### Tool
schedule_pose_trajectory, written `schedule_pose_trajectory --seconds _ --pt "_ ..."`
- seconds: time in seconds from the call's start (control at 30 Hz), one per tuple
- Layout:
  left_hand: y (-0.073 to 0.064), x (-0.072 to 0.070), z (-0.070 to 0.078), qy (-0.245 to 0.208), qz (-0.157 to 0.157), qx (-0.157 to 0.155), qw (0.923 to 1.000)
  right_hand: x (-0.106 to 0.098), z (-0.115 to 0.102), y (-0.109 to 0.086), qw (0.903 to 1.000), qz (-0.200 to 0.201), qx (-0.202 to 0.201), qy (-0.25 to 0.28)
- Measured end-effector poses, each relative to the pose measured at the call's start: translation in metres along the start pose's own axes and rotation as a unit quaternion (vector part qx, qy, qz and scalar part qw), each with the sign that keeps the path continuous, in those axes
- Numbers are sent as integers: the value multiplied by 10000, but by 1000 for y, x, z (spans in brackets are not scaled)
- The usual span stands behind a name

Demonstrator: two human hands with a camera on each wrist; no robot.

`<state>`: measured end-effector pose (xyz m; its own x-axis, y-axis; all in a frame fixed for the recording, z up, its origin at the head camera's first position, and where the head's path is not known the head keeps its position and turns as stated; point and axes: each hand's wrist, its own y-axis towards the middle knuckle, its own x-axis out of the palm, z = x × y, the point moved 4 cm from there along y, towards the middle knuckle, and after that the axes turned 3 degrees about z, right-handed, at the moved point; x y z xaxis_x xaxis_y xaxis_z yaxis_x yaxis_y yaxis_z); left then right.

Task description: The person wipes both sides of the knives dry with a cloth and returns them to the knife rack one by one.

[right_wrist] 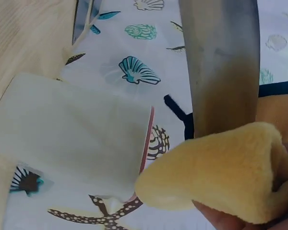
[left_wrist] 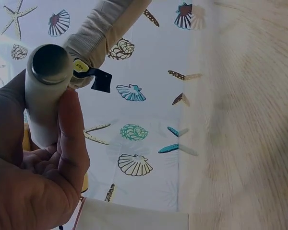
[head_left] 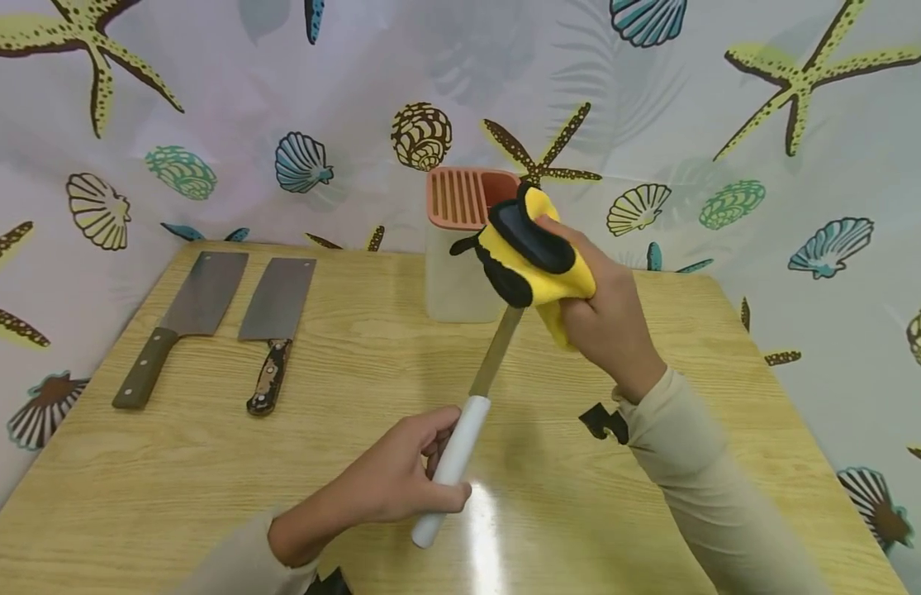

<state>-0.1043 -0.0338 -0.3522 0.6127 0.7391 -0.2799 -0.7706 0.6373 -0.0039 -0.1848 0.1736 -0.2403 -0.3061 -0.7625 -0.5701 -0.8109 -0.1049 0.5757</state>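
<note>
My left hand (head_left: 401,475) grips the white handle of a long knife (head_left: 497,351), which slants up and away over the table. In the left wrist view the butt of the handle (left_wrist: 50,67) faces the camera, fingers and thumb around it. My right hand (head_left: 612,302) holds a yellow cloth with black trim (head_left: 538,248) folded around the upper part of the blade. The cloth hides the knife's tip in the head view. In the right wrist view the bare metal blade (right_wrist: 223,62) comes out of the yellow fold (right_wrist: 216,167).
A white knife block with a slotted pink top (head_left: 460,277) stands at the table's back, behind the cloth. Two cleavers lie on the left: one with a greenish-brown handle (head_left: 203,293), one with a worn dark handle (head_left: 282,297). A shell-patterned sheet (head_left: 356,74) surrounds the wooden table (head_left: 341,347).
</note>
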Motion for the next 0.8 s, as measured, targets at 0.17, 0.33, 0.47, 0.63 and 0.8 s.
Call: schedule_pose_trajectory --seconds 0.17,0.33,0.47,0.63,0.8 --pt "2 1 0 28 -204 44 9998 -4 26 9 9902 -137 1102 850" --pt "3 3 -2 -30 -314 -95 9995 -9 56 7 9314 31 2670 2475" --pt "5 4 -5 -170 -284 -247 9991 -23 48 2 9188 724 2551 2922" --pt "8 3 -8 -276 -61 -322 9991 -33 -1 -6 9700 1222 942 1877" --pt "14 -3 -8 -385 237 -449 9980 -19 -53 -30 9933 743 -886 38"
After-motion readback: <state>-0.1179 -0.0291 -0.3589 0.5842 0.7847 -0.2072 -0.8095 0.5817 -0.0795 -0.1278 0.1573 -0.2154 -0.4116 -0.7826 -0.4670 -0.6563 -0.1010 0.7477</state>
